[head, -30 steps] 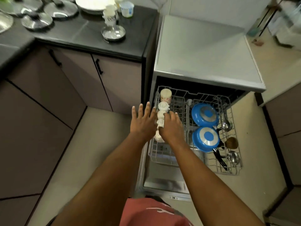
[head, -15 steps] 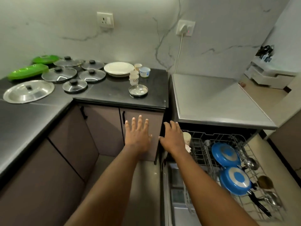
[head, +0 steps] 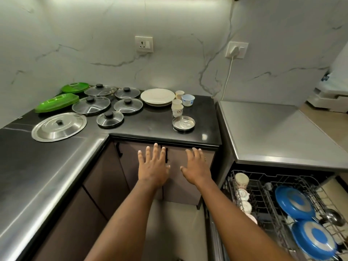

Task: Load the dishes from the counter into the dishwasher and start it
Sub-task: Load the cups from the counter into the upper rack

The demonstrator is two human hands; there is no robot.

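My left hand (head: 153,166) and my right hand (head: 195,166) are both stretched out, fingers spread and empty, in front of the cabinet doors just below the black counter (head: 154,127). On the counter stand stacked paper cups (head: 177,109), a small steel plate (head: 183,123), a white-blue cup (head: 188,100), white plates (head: 157,97), several glass lids (head: 91,104), a big steel lid (head: 59,126) and green plates (head: 56,102). At the lower right the pulled-out dishwasher rack (head: 263,187) holds cups (head: 241,180), two blue pans (head: 294,202) and ladles (head: 331,219).
The dishwasher's grey top (head: 271,129) sits right of the counter. A plug and cable (head: 232,53) hang on the marble wall behind. Black cabinet handles (head: 166,155) lie between my hands. A steel-edged counter wing (head: 37,176) runs along the left.
My view swung up and left from the rack to the counter. Both hands left the cups in the rack and rose toward the counter's front edge, empty.
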